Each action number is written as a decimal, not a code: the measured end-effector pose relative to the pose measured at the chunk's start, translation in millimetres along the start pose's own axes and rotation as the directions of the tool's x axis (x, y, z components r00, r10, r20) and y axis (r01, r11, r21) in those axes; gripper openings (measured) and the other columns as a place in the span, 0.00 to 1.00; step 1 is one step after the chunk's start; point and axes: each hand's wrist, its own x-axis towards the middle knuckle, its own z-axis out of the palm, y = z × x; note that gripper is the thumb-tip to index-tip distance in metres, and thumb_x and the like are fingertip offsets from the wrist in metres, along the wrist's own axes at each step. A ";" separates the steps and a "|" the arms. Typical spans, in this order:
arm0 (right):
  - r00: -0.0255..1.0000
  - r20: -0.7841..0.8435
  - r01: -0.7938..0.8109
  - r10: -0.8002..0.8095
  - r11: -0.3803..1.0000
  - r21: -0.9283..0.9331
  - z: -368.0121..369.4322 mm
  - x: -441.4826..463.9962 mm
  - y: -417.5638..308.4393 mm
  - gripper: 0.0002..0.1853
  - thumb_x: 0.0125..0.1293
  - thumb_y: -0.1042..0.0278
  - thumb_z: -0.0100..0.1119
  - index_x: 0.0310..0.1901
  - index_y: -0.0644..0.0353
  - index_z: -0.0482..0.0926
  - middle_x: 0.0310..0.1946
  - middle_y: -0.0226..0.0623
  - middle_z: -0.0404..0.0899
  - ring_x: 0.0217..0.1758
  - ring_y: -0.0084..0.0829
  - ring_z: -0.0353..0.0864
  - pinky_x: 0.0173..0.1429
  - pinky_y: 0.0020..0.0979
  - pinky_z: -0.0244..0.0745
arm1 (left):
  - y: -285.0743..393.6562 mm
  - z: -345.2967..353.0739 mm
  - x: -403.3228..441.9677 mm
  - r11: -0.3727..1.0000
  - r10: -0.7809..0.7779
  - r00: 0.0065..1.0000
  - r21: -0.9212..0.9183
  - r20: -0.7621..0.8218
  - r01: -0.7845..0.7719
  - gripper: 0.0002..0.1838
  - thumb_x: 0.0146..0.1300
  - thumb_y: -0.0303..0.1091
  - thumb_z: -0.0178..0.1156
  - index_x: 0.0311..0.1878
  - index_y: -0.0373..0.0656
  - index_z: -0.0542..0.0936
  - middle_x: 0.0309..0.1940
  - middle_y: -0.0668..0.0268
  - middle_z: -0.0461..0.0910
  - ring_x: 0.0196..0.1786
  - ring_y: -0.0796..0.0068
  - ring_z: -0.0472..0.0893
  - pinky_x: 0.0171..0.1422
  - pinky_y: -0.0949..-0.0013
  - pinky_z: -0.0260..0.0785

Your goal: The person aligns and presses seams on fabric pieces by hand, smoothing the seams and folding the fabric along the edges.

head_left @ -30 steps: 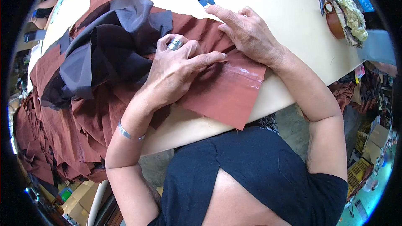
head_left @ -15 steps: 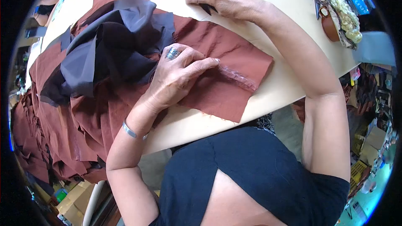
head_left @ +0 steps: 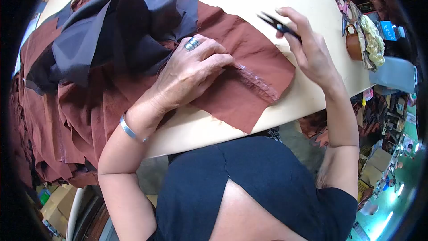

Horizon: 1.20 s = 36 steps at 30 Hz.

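Note:
My left hand (head_left: 191, 73), with a ring and a bracelet, pinches the reddish-brown cloth (head_left: 232, 102) near a pale, shiny seam line. Dark grey cloth (head_left: 78, 51) lies bunched over the brown fabric beside that hand. In my right hand (head_left: 310, 49) are small dark thread snips (head_left: 281, 27), raised above the table to the right of the cloth. Their two pointed blades are apart and point to the upper left.
The pale table (head_left: 332, 18) has a curved edge near my body. At its right side are a brown leather item (head_left: 353, 47), a crumpled yellowish bundle (head_left: 372, 40) and a blue packet (head_left: 388, 30). Cardboard boxes (head_left: 60, 205) stand below on the left.
My right hand has gone from the brown cloth to the snips at the back of the table, taken hold of them and come back right. My left hand keeps its pinch; the view has shifted slightly.

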 end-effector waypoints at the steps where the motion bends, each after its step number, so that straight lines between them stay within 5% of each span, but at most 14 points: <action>1: 1.000 -0.004 -0.024 0.024 0.998 0.057 2.2 -6.3 -5.0 0.22 0.63 0.84 0.47 0.59 0.60 0.66 0.28 0.41 0.73 0.29 0.31 0.74 0.37 0.28 0.70 | 0.1 0.1 0.0 1.000 -0.002 1.000 0.003 -0.001 0.002 0.17 0.48 0.22 0.63 0.44 0.45 0.79 0.36 0.64 0.75 0.41 0.61 0.73 0.47 0.62 0.67; 5: 0.983 0.162 0.101 -0.087 0.992 -0.079 -2.5 -12.7 -17.0 0.21 0.61 0.84 0.45 0.56 0.59 0.69 0.36 0.44 0.77 0.38 0.46 0.80 0.42 0.39 0.75 | -0.4 2.4 -0.5 1.000 0.002 1.000 0.025 -0.019 -0.001 0.18 0.49 0.22 0.63 0.46 0.45 0.79 0.37 0.64 0.75 0.41 0.61 0.74 0.47 0.62 0.67; 9: 0.979 0.204 0.057 -0.020 0.983 -0.176 2.5 -15.6 -29.4 0.16 0.64 0.62 0.54 0.51 0.59 0.73 0.38 0.42 0.77 0.39 0.42 0.80 0.41 0.37 0.76 | 0.2 3.5 -1.0 0.999 -0.002 0.999 0.045 -0.033 0.003 0.19 0.51 0.23 0.63 0.48 0.46 0.79 0.37 0.64 0.76 0.41 0.62 0.74 0.47 0.63 0.67; 10: 0.982 0.190 0.058 -0.008 0.964 -0.260 6.3 -16.6 -27.6 0.21 0.62 0.49 0.55 0.47 0.57 0.75 0.35 0.40 0.78 0.37 0.40 0.81 0.37 0.37 0.76 | -0.1 3.7 -1.2 0.999 -0.003 0.999 0.047 -0.033 0.005 0.19 0.51 0.23 0.63 0.49 0.46 0.79 0.37 0.64 0.76 0.41 0.62 0.74 0.47 0.63 0.67; 13: 0.976 0.214 0.059 0.023 0.927 -0.370 10.8 -17.5 -27.8 0.21 0.62 0.45 0.54 0.44 0.55 0.74 0.31 0.39 0.79 0.35 0.40 0.82 0.34 0.38 0.76 | -0.3 4.4 -1.3 0.999 -0.005 1.000 0.047 -0.031 0.006 0.19 0.51 0.24 0.63 0.49 0.47 0.79 0.37 0.65 0.76 0.41 0.63 0.74 0.47 0.63 0.67; 28: 0.997 0.079 0.017 0.002 0.971 -0.237 17.7 -12.5 -29.6 0.23 0.59 0.51 0.61 0.54 0.53 0.75 0.27 0.41 0.81 0.27 0.37 0.81 0.33 0.34 0.74 | -0.5 5.9 -1.7 0.999 -0.006 0.998 0.052 -0.066 0.009 0.19 0.51 0.24 0.63 0.49 0.46 0.79 0.36 0.65 0.76 0.40 0.63 0.74 0.46 0.63 0.66; 31: 0.995 -0.099 -0.049 0.003 0.885 -0.463 11.3 -6.3 -0.7 0.25 0.59 0.53 0.61 0.57 0.51 0.73 0.29 0.38 0.81 0.27 0.36 0.80 0.34 0.34 0.75 | 1.0 4.8 -0.4 0.999 0.000 0.998 0.041 -0.057 0.002 0.17 0.50 0.24 0.64 0.47 0.45 0.80 0.36 0.65 0.76 0.40 0.63 0.75 0.47 0.63 0.66; 34: 0.965 -0.210 0.000 -0.159 0.799 -0.601 9.2 -1.4 44.1 0.24 0.58 0.49 0.61 0.54 0.51 0.74 0.31 0.36 0.82 0.34 0.35 0.82 0.36 0.32 0.76 | 1.5 1.7 0.2 0.997 0.040 0.999 0.070 -0.033 -0.038 0.15 0.50 0.24 0.64 0.44 0.45 0.80 0.36 0.65 0.76 0.41 0.63 0.75 0.47 0.63 0.67; 36: 0.954 -0.174 0.056 -0.244 0.714 -0.697 6.3 3.5 43.4 0.24 0.58 0.52 0.61 0.55 0.50 0.73 0.33 0.35 0.81 0.38 0.34 0.81 0.40 0.32 0.75 | 2.6 0.5 0.4 0.992 0.077 0.997 0.105 -0.013 -0.075 0.14 0.49 0.24 0.64 0.42 0.45 0.80 0.36 0.65 0.76 0.41 0.63 0.75 0.48 0.63 0.67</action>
